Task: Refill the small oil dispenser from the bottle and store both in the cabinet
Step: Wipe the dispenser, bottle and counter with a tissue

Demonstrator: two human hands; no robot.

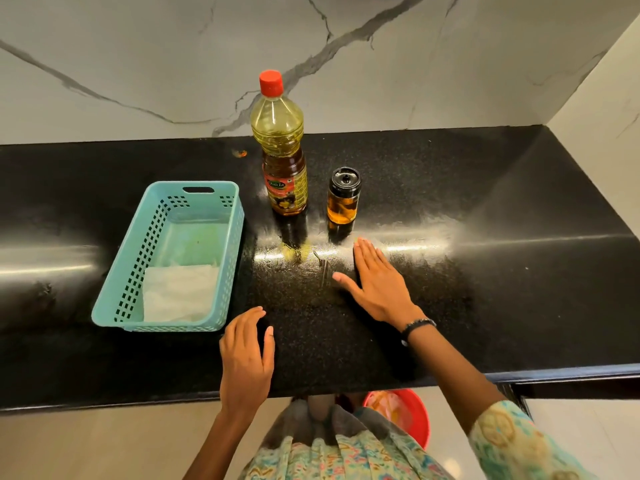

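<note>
A tall clear oil bottle [282, 147] with a red cap and a red-and-yellow label stands upright on the black counter [485, 209]. Just to its right stands the small glass oil dispenser [343, 197], black-lidded and partly filled with amber oil. My right hand [375, 282] lies flat on the counter with straight fingers, its fingertips a short way in front of the dispenser. My left hand [247, 348] rests near the counter's front edge, fingers loosely curved and holding nothing. Neither hand touches the bottle or the dispenser.
A teal perforated plastic basket [221, 258] with a white cloth [178, 292] inside sits left of the bottle. Oily smears shine on the counter in front of the bottle. A marble wall rises behind and at right. A red bucket [414, 415] stands on the floor below.
</note>
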